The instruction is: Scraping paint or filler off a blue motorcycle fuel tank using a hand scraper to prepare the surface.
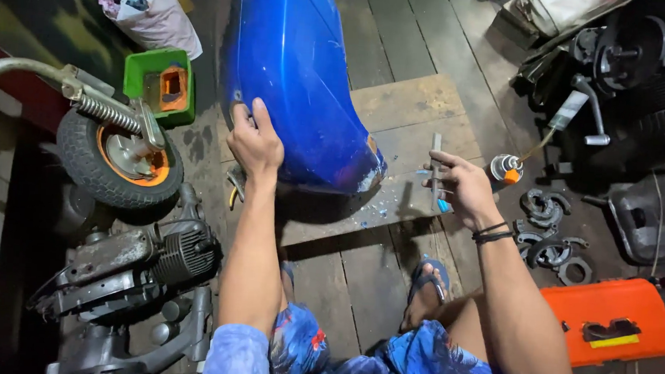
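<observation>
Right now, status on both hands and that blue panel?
Left hand gripping the blue scooter body panel at its edge. Right hand holding a flat metal scraper. Paint chips on boards below.

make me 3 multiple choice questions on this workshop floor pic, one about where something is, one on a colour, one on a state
1. Where does the small rubber wheel with the orange hub lie?
A. left of the glossy blue body panel
B. right of the panel
C. on the panel

2. What colour is the flat plastic case by the person's right leg?
A. green
B. orange
C. white

3. What is the left hand doing?
A. hanging free
B. gripping the panel's edge
C. resting on the wheel

Answers:
1 A, the wheel sits at the picture's left, beside the panel.
2 B, the case is bright orange.
3 B, its fingers curl over the panel's edge, while the right hand holds a thin grey metal tool.
</observation>
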